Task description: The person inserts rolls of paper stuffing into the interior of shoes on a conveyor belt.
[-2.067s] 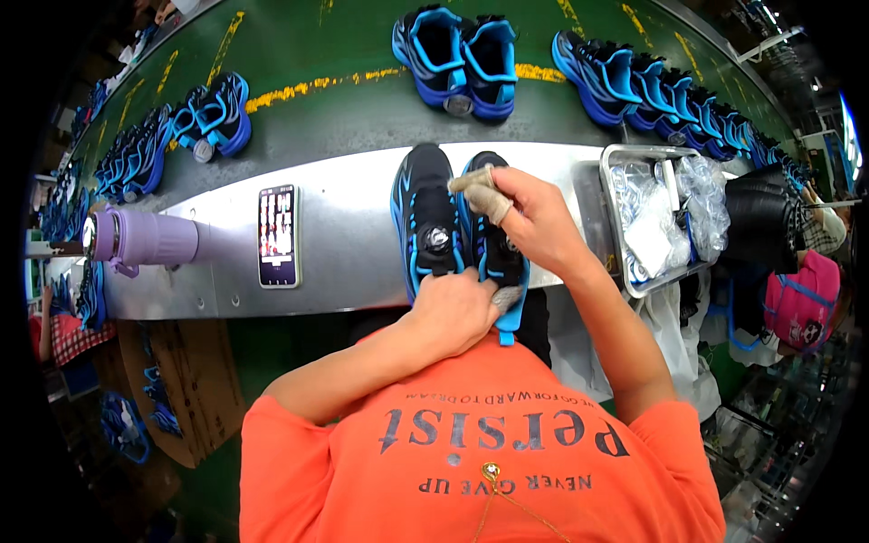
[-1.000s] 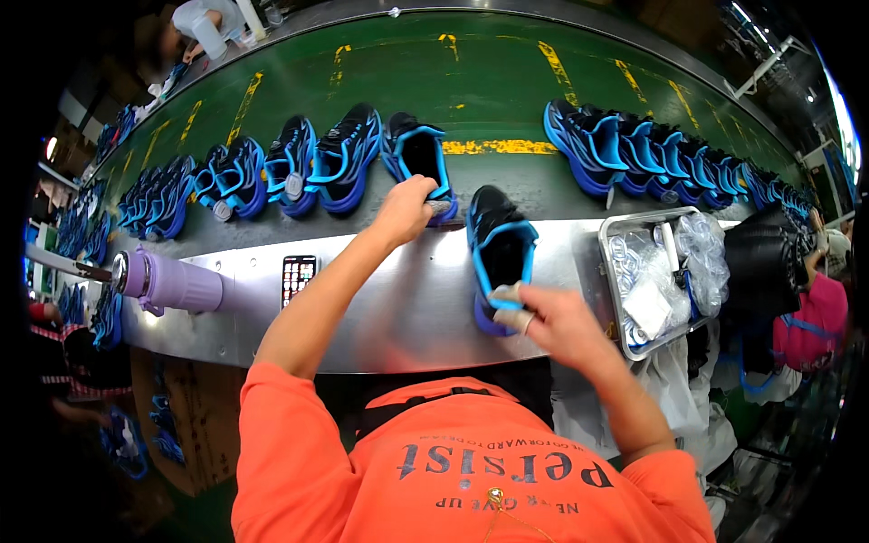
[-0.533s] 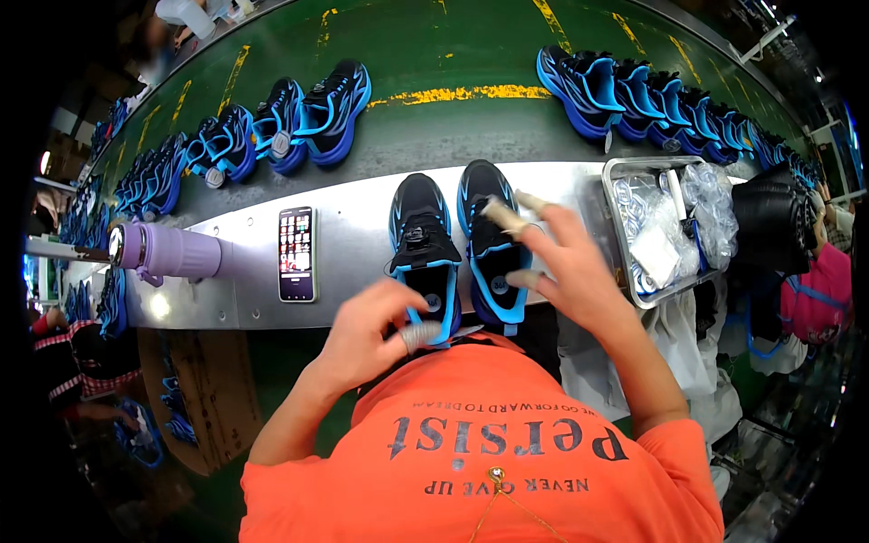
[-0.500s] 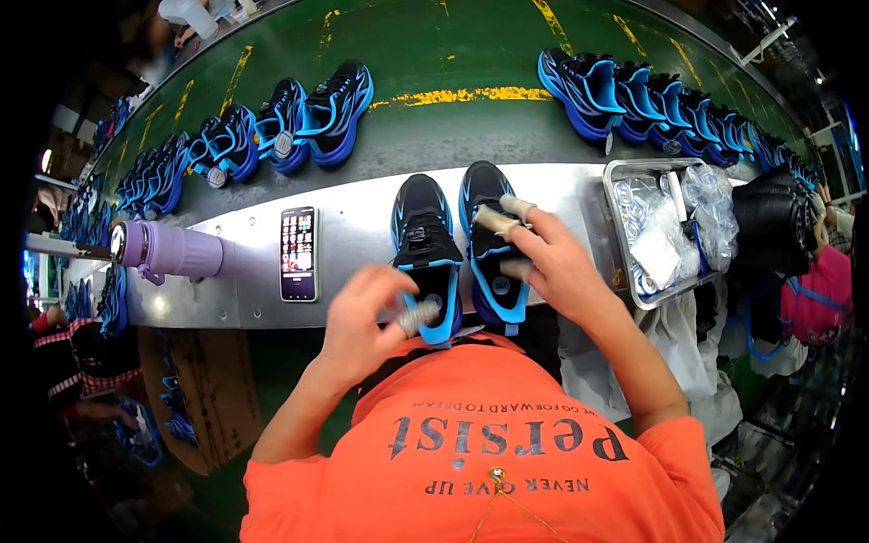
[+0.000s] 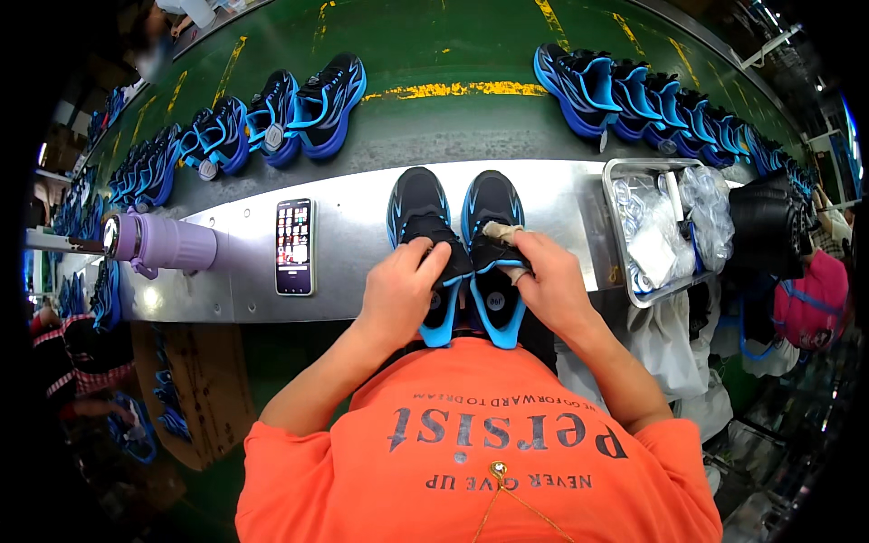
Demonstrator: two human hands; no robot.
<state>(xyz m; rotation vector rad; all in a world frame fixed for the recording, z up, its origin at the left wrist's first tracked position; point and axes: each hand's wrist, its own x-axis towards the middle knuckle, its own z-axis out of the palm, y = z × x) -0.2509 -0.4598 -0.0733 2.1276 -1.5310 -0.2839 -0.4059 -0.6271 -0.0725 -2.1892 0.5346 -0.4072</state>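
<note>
Two black sneakers with blue trim stand side by side in front of me, toes pointing away. My left hand [image 5: 396, 288] is closed on the left sneaker [image 5: 418, 194], with thumb and fingers pinching around its tongue and upper opening. On the right sneaker [image 5: 494, 194], my right hand [image 5: 552, 279] grips the tongue area from the right side. Pale coverings wrap some right fingertips. Round pale labels show on both insoles. The exact spot under the left fingertips is partly hidden.
A clear tray [image 5: 644, 295] of plastic-wrapped parts sits right of the sneakers. Leftward lie a phone [image 5: 294, 246] and a purple bottle [image 5: 176, 242] on the metal ledge [image 5: 249, 303]. Rows of similar sneakers [image 5: 328, 107] line the green conveyor [image 5: 434, 54] beyond. A cardboard box [image 5: 213, 389] stands below left.
Both hands have come down onto the sneakers' tongue areas and closed there. The right sneaker has shifted slightly nearer and straightened beside the left one.
</note>
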